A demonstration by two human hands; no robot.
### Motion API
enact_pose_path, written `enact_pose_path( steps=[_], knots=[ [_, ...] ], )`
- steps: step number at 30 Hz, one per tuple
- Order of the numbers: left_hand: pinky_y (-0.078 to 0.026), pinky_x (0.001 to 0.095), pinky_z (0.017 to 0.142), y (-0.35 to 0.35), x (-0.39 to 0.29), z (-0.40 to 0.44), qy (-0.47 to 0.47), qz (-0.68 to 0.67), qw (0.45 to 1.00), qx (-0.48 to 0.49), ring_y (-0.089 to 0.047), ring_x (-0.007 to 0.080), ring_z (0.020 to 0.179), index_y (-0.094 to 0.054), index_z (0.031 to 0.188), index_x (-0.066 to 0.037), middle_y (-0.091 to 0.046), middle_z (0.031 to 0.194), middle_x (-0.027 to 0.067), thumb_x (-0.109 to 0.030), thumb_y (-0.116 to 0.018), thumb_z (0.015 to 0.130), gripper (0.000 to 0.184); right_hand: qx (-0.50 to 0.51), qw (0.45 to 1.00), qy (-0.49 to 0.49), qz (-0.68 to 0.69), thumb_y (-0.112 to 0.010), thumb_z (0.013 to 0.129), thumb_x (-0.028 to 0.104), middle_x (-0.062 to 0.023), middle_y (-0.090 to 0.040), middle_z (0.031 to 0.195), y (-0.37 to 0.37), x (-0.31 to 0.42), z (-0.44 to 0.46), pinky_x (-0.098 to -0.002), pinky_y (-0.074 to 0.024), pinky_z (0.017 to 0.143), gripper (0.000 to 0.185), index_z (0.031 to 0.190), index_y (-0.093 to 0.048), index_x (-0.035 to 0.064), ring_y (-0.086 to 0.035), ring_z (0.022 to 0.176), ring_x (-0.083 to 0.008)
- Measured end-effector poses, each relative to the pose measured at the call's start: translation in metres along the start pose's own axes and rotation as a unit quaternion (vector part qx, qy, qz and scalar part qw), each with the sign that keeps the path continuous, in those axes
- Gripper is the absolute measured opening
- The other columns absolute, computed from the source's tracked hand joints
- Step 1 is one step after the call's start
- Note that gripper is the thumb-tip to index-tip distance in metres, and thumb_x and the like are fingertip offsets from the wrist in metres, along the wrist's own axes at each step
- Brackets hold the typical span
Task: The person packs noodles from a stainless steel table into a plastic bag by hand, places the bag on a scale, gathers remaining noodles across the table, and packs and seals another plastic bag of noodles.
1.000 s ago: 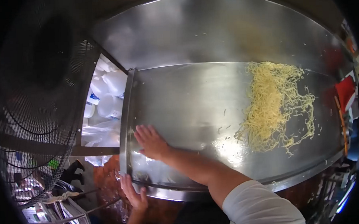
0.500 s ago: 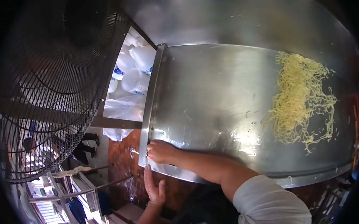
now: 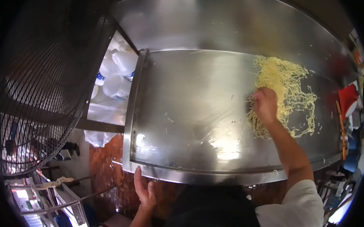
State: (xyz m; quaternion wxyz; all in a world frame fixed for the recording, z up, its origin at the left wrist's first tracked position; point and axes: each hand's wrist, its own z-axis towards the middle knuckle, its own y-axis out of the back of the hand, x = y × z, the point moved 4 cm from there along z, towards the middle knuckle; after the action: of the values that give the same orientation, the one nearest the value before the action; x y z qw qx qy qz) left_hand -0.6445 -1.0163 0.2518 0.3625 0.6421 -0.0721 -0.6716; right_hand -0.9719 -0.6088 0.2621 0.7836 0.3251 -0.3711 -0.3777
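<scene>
Nearest me, my dark apron [image 3: 218, 211] sits between my two hands, with the white sleeve [image 3: 295, 206] behind my right. Here's my left hand [image 3: 145, 192], loose and empty, fingers up and thumb apart, right by the near corner of the steel desk [image 3: 190, 109]; whether a fingertip meets the rim, I can't tell. Beyond that hand's left side, down below, lies reddish-brown floor [image 3: 105, 169].

Farther in, my right hand [image 3: 266, 105] is down at the yellow noodles [image 3: 274, 75], fingers curled; whether any strands are pinched, I can't tell. The noodles lie under and around it, the thick heap stretching away beyond, a looser, tangled fringe to its right. Stray scraps [image 3: 169, 119] dot the steel to its left.

Out past my left hand, beyond the side rim: a clear plastic bag [image 3: 105, 117], then white plastic jugs [image 3: 116, 86]. Farther left of them looms the wire fan guard [image 3: 36, 124].
</scene>
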Motion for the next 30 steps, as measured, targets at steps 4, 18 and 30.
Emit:
enact_pose_path(
  steps=[4,18,30],
  knots=[
    [-0.024,0.0440,0.112,-0.001,-0.018,0.014,-0.024,0.004,1.000,-0.008,-0.034,0.0361,0.134,-0.034,0.139,0.007,-0.036,0.143,0.0245,-0.019,-0.055,0.091,0.059,0.113,0.980,0.094,0.136,-0.059,0.079,0.010,-0.0145,-0.062,0.110,-0.114,0.112,-0.040,-0.0431,-0.0441,0.094,0.017,0.095,-0.065,0.0054,-0.055,0.109,-0.0318],
    [-0.020,0.0426,0.113,-0.046,-0.040,0.020,-0.029,-0.025,0.998,0.047,-0.030,0.0336,0.137,-0.031,0.141,0.007,-0.033,0.146,0.0220,-0.023,-0.050,0.096,0.058,0.144,0.963,-0.029,-0.226,-0.044,0.095,0.035,-0.0181,-0.038,0.145,-0.043,-0.045,-0.065,-0.0531,-0.0161,0.114,0.053,0.134,-0.044,-0.0006,-0.032,0.138,-0.0316],
    [-0.043,0.0420,0.098,-0.159,-0.136,0.039,-0.169,0.105,0.979,-0.047,-0.055,0.0332,0.114,-0.051,0.129,0.002,-0.057,0.124,0.0192,-0.031,-0.055,0.094,0.048,-0.018,0.884,-0.442,-0.151,-0.056,0.088,0.046,-0.0249,-0.041,0.140,0.180,-0.262,-0.194,-0.0474,-0.0250,0.111,0.063,0.131,-0.047,0.0005,-0.034,0.133,-0.0387]
  ],
)
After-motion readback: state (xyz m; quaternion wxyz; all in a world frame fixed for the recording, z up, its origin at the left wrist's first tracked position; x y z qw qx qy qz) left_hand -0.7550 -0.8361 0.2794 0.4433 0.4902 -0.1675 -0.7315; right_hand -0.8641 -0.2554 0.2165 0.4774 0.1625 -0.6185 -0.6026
